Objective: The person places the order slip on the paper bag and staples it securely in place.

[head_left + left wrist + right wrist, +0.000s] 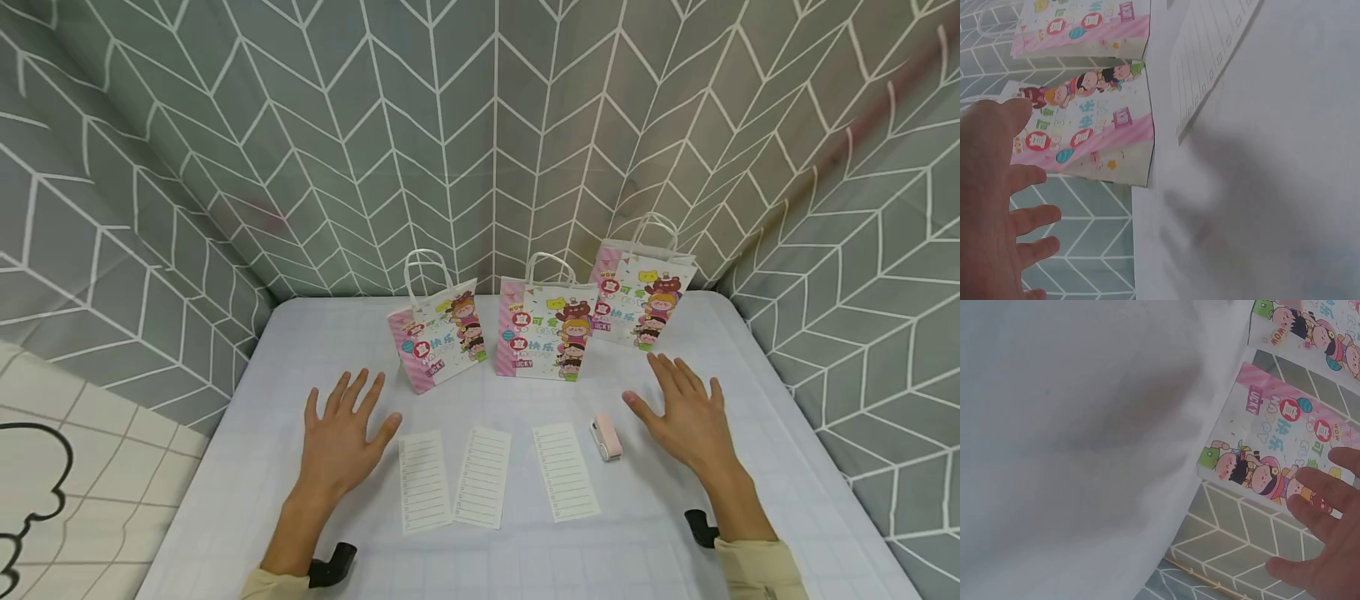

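My left hand [339,442] hovers over the left of the table with fingers spread, holding nothing. On the other side my right hand [688,421] is likewise spread and bare. Between them lie three lined paper slips: a left slip [424,482], a middle slip [483,478] touching or close beside it, and a right slip [566,472]. A small pink stapler [606,438] sits right of the slips, nearest my right hand. Behind stand three cartoon-printed paper gift bags with white handles: the left bag [438,337], the middle bag [546,329] and the right bag [643,292].
A white cloth covers the table [525,558]. Grey curtains [465,125] with white zigzag lines hang behind and at the sides. A pale panel [90,467] with a grid pattern stands at the left. Each wrist carries a black camera mount [333,565].
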A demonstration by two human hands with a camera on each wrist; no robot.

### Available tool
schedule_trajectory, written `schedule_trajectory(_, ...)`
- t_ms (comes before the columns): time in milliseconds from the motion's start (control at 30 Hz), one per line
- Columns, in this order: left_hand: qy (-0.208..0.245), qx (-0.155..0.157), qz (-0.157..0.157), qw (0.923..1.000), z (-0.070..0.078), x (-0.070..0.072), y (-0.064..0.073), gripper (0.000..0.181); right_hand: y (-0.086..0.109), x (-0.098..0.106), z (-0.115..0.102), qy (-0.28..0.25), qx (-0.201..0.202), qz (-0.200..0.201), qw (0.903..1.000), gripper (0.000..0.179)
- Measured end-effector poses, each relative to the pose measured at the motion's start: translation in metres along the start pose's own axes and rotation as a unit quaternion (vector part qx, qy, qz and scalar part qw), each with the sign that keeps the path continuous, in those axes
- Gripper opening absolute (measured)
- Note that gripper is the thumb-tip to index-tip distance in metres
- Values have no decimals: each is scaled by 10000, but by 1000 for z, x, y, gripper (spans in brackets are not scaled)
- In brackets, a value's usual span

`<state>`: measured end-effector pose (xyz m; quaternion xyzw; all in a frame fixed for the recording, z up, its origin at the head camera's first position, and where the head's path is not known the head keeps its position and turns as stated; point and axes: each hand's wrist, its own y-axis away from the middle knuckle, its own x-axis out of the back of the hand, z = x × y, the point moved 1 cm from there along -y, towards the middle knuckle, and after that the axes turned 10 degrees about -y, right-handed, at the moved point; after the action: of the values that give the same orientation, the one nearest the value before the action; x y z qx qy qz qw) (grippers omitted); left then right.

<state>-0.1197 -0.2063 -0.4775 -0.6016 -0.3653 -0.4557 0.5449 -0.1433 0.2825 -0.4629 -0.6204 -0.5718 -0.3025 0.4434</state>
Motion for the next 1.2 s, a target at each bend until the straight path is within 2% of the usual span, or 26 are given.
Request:
schedule_trajectory(500,102,-174,-42,9998,14,-3,-1,74,-12,-9,-7,-209,-93,-137,9996,86)
schedule_trajectory(1200,147,-337,-321,9988,33,-10,-11,70,-31,-16,-22,-516,117,-239,9983,87)
